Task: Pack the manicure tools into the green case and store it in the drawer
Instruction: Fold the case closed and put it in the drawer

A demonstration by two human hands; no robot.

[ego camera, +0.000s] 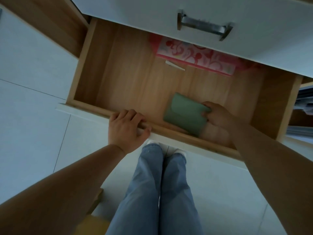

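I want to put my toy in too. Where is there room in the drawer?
The drawer floor is bare on the left, from its left wall to the green case. It's crowded at the back right by the pink box, and where the right hand holds the case.

Forearms bare to the frame edge, no sleeves visible. Light blue wide-leg jeans (162,192). White shoes (177,150), toes only visible. No rings or watch seen.
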